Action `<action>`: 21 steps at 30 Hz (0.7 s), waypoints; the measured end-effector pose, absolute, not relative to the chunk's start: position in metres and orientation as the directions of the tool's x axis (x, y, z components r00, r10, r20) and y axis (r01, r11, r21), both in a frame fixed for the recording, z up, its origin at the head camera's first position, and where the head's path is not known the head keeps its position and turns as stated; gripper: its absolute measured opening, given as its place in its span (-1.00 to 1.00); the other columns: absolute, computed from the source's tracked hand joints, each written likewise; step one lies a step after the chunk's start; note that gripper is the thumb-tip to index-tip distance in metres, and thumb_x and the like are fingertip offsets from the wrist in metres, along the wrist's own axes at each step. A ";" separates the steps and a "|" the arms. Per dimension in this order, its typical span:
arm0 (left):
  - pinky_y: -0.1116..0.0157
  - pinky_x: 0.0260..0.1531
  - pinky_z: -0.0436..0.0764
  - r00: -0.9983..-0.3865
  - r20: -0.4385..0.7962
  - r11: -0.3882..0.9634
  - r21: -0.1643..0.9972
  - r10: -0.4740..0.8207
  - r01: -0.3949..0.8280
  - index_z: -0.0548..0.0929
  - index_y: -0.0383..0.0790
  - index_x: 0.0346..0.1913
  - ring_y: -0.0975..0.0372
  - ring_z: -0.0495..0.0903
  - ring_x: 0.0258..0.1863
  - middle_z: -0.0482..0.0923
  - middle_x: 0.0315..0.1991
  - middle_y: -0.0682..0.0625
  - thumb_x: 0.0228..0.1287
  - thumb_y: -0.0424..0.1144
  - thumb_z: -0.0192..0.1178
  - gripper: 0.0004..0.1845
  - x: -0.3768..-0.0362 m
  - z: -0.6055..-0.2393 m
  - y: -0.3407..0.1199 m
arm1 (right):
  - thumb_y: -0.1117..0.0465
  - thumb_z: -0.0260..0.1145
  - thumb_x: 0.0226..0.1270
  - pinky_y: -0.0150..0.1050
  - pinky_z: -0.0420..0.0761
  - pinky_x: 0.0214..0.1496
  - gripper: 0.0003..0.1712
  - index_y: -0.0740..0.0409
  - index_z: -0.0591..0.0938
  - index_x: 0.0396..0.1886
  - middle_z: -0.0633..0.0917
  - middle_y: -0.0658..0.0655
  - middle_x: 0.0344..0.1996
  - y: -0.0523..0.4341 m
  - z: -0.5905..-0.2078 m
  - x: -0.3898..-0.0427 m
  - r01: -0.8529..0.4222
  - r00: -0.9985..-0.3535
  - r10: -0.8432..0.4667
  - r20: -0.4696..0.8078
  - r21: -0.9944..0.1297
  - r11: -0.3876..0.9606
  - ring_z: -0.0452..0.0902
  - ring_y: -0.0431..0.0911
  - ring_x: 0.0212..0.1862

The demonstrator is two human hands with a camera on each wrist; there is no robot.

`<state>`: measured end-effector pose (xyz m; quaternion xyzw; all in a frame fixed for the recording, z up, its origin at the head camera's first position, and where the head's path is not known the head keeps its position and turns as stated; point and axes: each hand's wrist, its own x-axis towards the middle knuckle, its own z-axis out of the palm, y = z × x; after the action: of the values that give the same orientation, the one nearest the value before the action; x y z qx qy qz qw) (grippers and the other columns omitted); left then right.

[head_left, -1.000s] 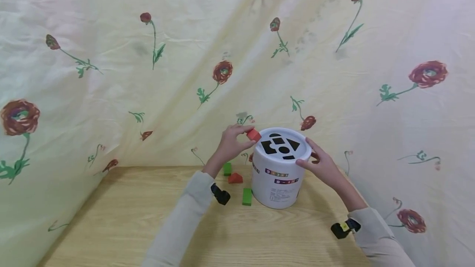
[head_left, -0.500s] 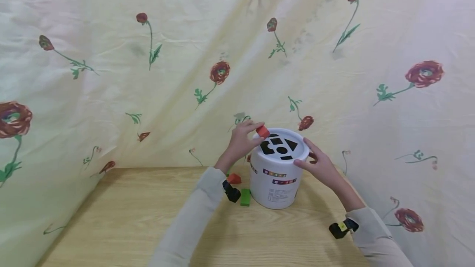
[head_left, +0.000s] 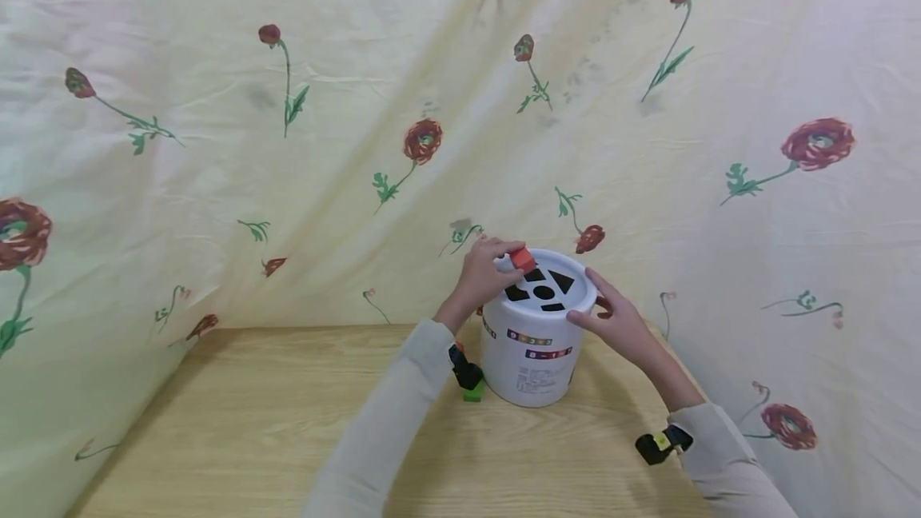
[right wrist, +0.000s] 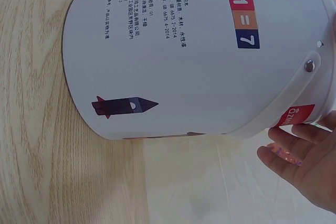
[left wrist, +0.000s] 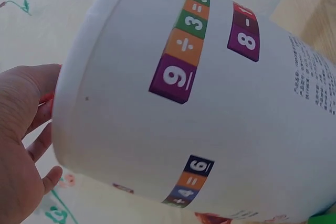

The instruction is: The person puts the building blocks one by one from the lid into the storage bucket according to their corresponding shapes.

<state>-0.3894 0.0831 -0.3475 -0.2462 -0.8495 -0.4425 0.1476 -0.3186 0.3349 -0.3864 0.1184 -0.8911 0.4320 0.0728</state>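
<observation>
A white shape-sorter bucket (head_left: 528,374) stands upright on the table, its lid cut with dark holes of different shapes. Between thumb and fingers, my left hand (head_left: 480,270) pinches a small red block (head_left: 523,260) over the lid's far left part; whether the block touches the lid I cannot tell. My right hand (head_left: 620,326) grips the bucket's right rim, thumb at the front and index finger farther back. In the left wrist view the bucket wall hides most of the red block, and the left hand (left wrist: 18,129) shows beside the rim. The right hand's fingers (right wrist: 283,140) touch the bucket near its handle (right wrist: 283,103).
A green block (head_left: 472,392) lies at the bucket's lower left, partly behind the left wrist camera (head_left: 466,370). A bit of red (head_left: 460,348) shows behind that wrist. A flowered cloth (head_left: 324,182) hangs at the back of the wooden table (head_left: 252,422).
My left hand has carried the red block rightward from the lid's left edge to over the holes. The left forearm now covers more of the loose blocks. The right hand keeps its hold.
</observation>
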 end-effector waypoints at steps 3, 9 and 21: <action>0.12 0.16 0.63 -0.842 0.458 0.474 0.696 0.286 0.540 0.63 0.00 0.31 0.10 0.51 0.20 0.63 0.18 -0.01 0.28 -0.25 0.40 -0.48 -0.390 -0.350 0.087 | -0.13 0.37 0.39 0.41 0.22 0.43 0.13 0.06 -0.10 0.68 0.06 0.33 0.62 0.335 -0.386 -0.319 -0.269 -0.963 -0.147 0.226 -0.754 0.599 0.09 0.48 0.52; 0.17 0.12 0.65 -0.852 0.439 0.475 0.707 0.285 0.524 0.63 0.00 0.31 0.13 0.51 0.15 0.63 0.20 0.00 0.32 -0.24 0.37 -0.51 -0.390 -0.353 0.095 | -0.12 0.37 0.39 0.41 0.24 0.42 0.13 0.06 -0.10 0.68 0.06 0.34 0.62 0.335 -0.387 -0.320 -0.266 -0.964 -0.146 0.224 -0.753 0.601 0.10 0.49 0.51; 0.20 0.13 0.48 -0.808 0.491 0.648 0.506 0.326 0.570 0.63 0.11 0.30 0.19 0.45 0.07 0.64 0.21 0.10 0.37 -0.07 0.34 -0.54 -0.390 -0.354 0.103 | -0.07 0.36 0.42 0.43 0.26 0.39 0.09 0.10 -0.08 0.68 0.07 0.36 0.61 0.334 -0.388 -0.319 -0.295 -0.955 -0.156 0.252 -0.749 0.594 0.13 0.49 0.50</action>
<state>-0.3905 0.1033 -0.3537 -0.2517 -0.8894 -0.3357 0.1813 -0.3193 0.3344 -0.3878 0.1269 -0.8891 0.4325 0.0800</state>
